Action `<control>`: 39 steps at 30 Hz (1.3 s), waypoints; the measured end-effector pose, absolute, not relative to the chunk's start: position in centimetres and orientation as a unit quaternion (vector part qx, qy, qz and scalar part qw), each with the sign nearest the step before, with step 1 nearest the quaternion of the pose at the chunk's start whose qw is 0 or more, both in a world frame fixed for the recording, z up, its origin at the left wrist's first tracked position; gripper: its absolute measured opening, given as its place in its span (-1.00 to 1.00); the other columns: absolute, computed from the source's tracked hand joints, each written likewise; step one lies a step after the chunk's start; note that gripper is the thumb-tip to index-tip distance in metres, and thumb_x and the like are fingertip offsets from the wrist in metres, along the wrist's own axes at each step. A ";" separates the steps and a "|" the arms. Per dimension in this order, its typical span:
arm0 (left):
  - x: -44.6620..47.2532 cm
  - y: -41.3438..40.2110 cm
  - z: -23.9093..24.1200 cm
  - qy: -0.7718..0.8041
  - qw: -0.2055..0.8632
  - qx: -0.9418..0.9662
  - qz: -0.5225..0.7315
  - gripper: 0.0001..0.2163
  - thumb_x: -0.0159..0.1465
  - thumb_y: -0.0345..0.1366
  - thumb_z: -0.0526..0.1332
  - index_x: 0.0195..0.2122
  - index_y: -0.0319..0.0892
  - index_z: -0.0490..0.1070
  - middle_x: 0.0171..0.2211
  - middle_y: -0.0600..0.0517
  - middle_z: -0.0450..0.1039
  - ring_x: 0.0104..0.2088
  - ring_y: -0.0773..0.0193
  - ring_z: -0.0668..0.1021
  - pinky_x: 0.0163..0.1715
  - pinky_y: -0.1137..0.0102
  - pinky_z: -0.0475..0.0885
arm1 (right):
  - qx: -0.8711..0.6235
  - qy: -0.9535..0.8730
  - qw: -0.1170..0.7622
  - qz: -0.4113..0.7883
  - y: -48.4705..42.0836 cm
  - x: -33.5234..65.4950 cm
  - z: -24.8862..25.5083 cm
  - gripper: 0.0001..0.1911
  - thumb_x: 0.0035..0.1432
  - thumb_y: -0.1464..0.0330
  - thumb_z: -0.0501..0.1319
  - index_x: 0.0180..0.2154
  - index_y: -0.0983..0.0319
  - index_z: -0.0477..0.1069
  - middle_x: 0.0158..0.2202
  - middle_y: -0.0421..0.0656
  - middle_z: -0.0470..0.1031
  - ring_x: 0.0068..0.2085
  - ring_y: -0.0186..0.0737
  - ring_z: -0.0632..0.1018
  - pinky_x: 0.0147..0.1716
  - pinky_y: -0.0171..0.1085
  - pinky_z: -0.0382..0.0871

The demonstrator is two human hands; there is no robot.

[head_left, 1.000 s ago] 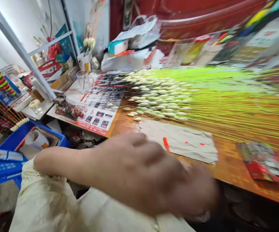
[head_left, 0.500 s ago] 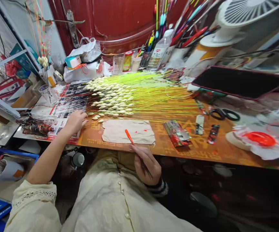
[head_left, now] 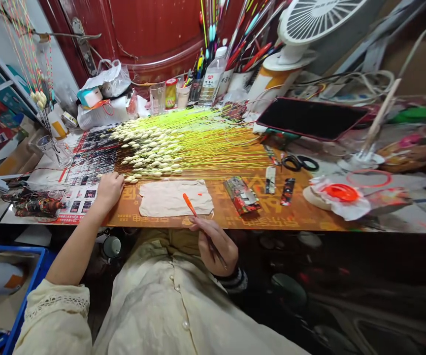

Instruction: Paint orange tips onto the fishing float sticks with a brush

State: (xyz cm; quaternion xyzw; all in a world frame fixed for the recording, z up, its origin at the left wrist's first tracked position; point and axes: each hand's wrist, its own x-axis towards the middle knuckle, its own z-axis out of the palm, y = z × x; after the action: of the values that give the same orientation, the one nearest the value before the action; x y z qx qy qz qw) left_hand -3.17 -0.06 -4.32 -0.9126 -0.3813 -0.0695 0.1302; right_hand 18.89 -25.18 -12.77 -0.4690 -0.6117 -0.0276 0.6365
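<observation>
Far left: blue bin [head_left: 31, 301], below table level, a roll of paper inside. On the left end of the table, a dark, cluttered bundle [head_left: 37, 203]; behind it, a glass mug [head_left: 55, 152]. Printed sheet [head_left: 78, 201] lies flat to the right of the bundle.

Left hand [head_left: 110, 190] rests at the sheet's right edge, fingers curled, beside the nearest floats; cannot tell whether it grips one. The floats [head_left: 149, 148] lie in a broad, dense row across the table: cream oval bodies, thin dark stems pointing left, yellow-green stems pointing right.

Pale cloth [head_left: 164, 195], wrinkled, lies in front of the floats, with a small orange mark. Brush [head_left: 188, 201], orange-tipped, is pinched in the right hand [head_left: 218, 246] at the table's front edge; its tip is over the cloth, contact unclear.

Further right: a crumpled packet [head_left: 240, 195], black-handled scissors [head_left: 301, 162], a dark-screened phone [head_left: 312, 118], then orange paint [head_left: 340, 193] on crumpled white wrapping.
</observation>
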 end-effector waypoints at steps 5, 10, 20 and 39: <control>-4.4 -1.1 -4.1 -0.385 0.126 -0.905 -0.129 -0.83 0.37 -0.28 0.10 -0.30 -0.15 0.45 -0.27 -0.08 0.45 -0.18 0.10 0.46 -0.18 0.25 0.30 | -0.467 -0.619 0.631 -0.031 -25.3 19.1 -12.4 -0.47 0.23 0.57 0.10 0.20 0.16 0.32 -0.02 0.01 0.54 -0.11 -0.15 0.60 -0.14 -0.10 0.58; -6.2 -4.0 -3.7 -0.389 0.147 -0.892 -0.176 -0.81 0.38 -0.29 0.07 -0.26 -0.14 0.48 -0.26 -0.07 0.48 -0.18 0.11 0.47 -0.17 0.26 0.33 | -0.459 -0.625 0.630 -0.036 -25.2 19.2 -12.2 -0.46 0.23 0.57 0.10 0.22 0.16 0.31 -0.02 0.01 0.55 -0.15 -0.17 0.61 -0.15 -0.12 0.58; -15.4 -8.9 -2.7 -0.445 0.120 -0.848 -0.260 -0.79 0.38 -0.22 0.11 -0.26 -0.14 0.51 -0.26 -0.05 0.52 -0.18 0.14 0.52 -0.08 0.25 0.40 | -0.472 -0.622 0.623 -0.044 -25.2 19.6 -12.4 -0.47 0.25 0.55 0.09 0.22 0.14 0.30 -0.01 0.00 0.54 -0.15 -0.19 0.62 -0.12 -0.13 0.59; -11.6 -5.9 4.3 -0.414 0.184 -0.826 -0.336 -0.82 0.37 -0.20 0.13 -0.19 -0.08 0.51 -0.20 -0.06 0.52 -0.10 0.09 0.50 -0.01 0.20 0.34 | -0.429 -0.661 0.604 -0.117 -26.1 19.1 -10.4 -0.45 0.22 0.57 0.11 0.22 0.18 0.30 -0.04 0.02 0.57 -0.14 -0.14 0.63 -0.19 -0.12 0.62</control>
State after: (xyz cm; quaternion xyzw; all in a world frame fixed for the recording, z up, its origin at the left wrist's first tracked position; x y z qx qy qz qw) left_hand -11.56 -5.94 4.25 -0.8258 -0.4141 -0.3358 0.1841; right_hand 19.08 -26.10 -10.41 -0.4295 -0.6613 -0.1174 0.6037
